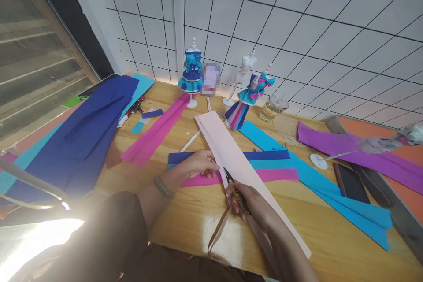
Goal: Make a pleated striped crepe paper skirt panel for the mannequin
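A long pale pink crepe paper sheet [239,152] lies slanted across the table in front of me. With fingers pinched at its left edge, my left hand [201,164] holds the sheet. My right hand [256,205] is closed around gold-handled scissors [239,196], whose dark blades point away from me at that same edge. From the blades a narrow cut strip [220,229] curls down toward me. Beneath the sheet, crosswise, lie a dark blue strip [269,155], a light blue strip [274,165] and a bright pink strip [277,175].
Dark blue sheets [95,110] are piled left, near a glaring lamp [39,246]. Small dress forms [191,70] stand at the back, beside a glass of liquid [272,108]. Blue paper [343,211], a phone [352,183] and purple paper [330,139] lie right.
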A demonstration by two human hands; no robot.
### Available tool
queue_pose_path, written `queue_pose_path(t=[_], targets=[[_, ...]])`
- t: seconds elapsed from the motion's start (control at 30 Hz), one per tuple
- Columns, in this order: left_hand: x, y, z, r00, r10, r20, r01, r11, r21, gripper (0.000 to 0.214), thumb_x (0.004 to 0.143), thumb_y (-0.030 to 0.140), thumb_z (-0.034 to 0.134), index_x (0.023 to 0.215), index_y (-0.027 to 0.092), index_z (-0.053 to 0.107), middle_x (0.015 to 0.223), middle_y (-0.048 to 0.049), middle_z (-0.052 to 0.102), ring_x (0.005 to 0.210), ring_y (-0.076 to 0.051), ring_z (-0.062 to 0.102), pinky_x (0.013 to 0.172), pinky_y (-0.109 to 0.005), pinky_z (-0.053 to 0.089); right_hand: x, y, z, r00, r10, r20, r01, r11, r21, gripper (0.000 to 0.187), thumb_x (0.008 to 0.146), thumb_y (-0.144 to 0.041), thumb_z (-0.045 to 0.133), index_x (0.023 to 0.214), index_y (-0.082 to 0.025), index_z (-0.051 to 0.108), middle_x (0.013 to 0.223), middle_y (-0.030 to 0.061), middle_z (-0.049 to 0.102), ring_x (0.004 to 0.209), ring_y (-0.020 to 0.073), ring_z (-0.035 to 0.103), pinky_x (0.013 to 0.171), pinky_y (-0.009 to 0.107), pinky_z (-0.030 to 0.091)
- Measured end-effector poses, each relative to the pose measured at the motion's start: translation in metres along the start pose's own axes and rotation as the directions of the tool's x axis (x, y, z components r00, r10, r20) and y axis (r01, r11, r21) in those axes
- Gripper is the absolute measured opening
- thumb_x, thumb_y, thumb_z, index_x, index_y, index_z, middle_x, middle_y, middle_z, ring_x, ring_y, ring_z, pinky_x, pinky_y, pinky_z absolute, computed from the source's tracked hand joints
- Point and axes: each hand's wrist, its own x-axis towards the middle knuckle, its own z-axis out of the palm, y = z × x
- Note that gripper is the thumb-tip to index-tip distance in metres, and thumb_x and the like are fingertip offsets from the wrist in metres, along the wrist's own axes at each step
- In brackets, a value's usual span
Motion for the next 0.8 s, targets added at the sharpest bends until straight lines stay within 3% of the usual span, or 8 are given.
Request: queue_pose_path(t=[0.53,0.8], targets=[[-0.006,0.005,0.008,0.997,-0.063,-0.048,0.056,0.989,-0.135,0.033,0.062,0.020,0.069,0.090,0.014,0.053,0.059,0.0021,0.060,0.046,-0.007,0.054,0.041,-0.017,0.040,0.015,-0.013,0.010,0.999,-0.036,-0.017,0.036,0.999,-0.029,0.038,0.083,-0.050,0.032,0.078,-0.016,0.048,0.042,-0.0038,0.050,0.029,0.0083,0.040,0.030,0.019,0.027],[-0.006,0.004,0.008,0.997,-0.065,-0.045,0.058,0.986,-0.154,0.032,0.062,0.019,0.069,0.089,0.014,0.053,0.063,0.0009,0.062,0.046,-0.008,0.055,0.040,-0.017,0.039,0.021,-0.007,0.010,0.996,-0.071,-0.056,0.069,0.997,-0.044,0.040,0.081,-0.053,0.033,0.078,-0.016,0.049,0.038,-0.0083,0.038,0.028,0.0063,0.029,0.031,0.020,0.019]])
